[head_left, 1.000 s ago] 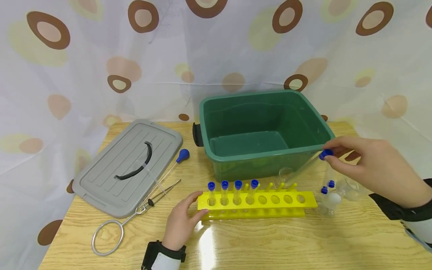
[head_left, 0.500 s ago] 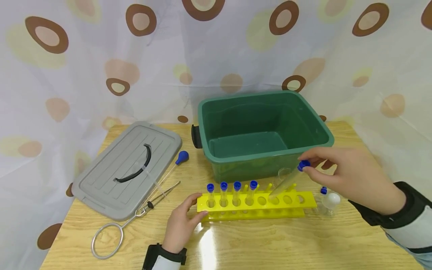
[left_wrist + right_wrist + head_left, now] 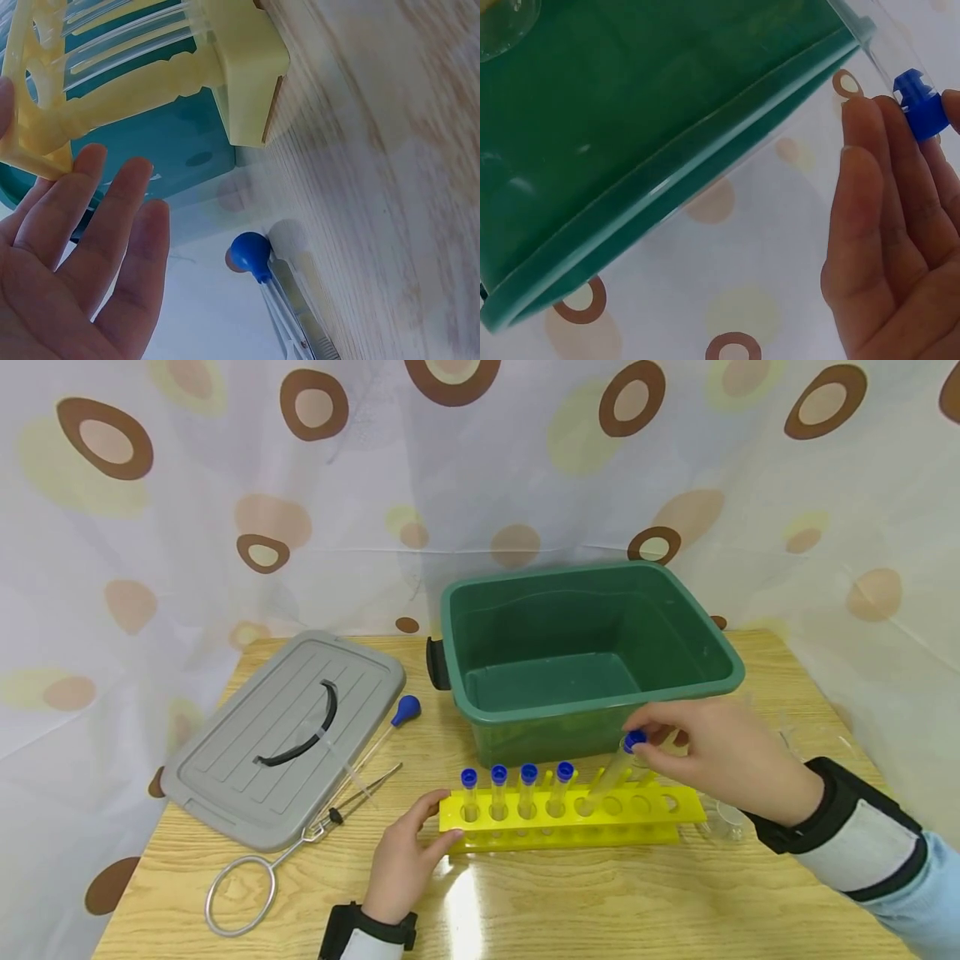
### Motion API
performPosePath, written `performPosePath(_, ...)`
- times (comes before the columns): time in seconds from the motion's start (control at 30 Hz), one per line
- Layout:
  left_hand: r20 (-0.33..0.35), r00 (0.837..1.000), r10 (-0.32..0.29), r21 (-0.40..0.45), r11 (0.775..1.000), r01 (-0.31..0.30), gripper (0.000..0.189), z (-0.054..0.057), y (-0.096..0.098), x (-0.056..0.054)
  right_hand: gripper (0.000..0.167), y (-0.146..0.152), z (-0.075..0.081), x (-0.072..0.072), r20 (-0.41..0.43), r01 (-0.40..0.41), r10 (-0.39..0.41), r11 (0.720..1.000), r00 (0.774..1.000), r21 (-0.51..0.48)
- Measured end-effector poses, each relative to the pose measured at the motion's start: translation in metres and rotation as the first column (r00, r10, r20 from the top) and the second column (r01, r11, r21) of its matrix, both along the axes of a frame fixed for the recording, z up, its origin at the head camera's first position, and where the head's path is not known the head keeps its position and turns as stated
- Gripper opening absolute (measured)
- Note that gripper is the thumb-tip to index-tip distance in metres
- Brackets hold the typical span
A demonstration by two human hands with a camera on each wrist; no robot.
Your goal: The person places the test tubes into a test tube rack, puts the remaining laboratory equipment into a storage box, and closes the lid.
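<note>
On the table stands a yellow test tube rack (image 3: 540, 821) holding several clear test tubes with blue caps (image 3: 498, 774) in its left holes. My left hand (image 3: 397, 868) holds the rack's left end between thumb and fingers. In the left wrist view, the fingertips (image 3: 90, 159) lie against the rack's upper corner. My right hand (image 3: 723, 756) pinches the blue cap (image 3: 928, 116) of another test tube (image 3: 609, 775) between thumb and fingers. That tube tilts down to the left, its lower end at the hole beside the last filled one.
A green bin (image 3: 600, 702) stands behind the rack. At left lie a grey lid (image 3: 247, 760) with a black handle, a blue-bulbed dropper (image 3: 407, 709) and a metal ring clamp (image 3: 240, 893). Clear glassware (image 3: 723, 827) sits right of the rack, partly behind my right hand.
My right hand has carried the capped test tube leftward and down from the bin's right corner to the rack. My left hand has stayed on the rack's end.
</note>
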State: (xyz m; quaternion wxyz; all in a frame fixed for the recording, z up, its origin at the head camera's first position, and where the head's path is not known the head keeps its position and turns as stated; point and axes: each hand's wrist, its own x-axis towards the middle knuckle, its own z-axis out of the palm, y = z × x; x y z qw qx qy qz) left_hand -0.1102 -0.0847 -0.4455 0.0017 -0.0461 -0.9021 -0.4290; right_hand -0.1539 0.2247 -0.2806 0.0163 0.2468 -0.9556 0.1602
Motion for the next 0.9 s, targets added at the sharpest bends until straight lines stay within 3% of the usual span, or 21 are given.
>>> performPosePath(0.47, 0.004, 1.000, -0.005, 0.010, 1.000, 0.005, 0.047, 0.001, 0.000, 0.000, 0.016, -0.012, -0.016, -0.003, 0.116, -0.056, 0.050, 0.997, 0.992, 0.048)
performPosePath(0.9, -0.008, 1.000, -0.005, 0.005, 1.000, 0.005, 0.047, -0.001, 0.000, 0.000, 0.018, -0.020, -0.027, -0.004, 0.126, -0.095, 0.085, 0.992, 0.988, 0.078)
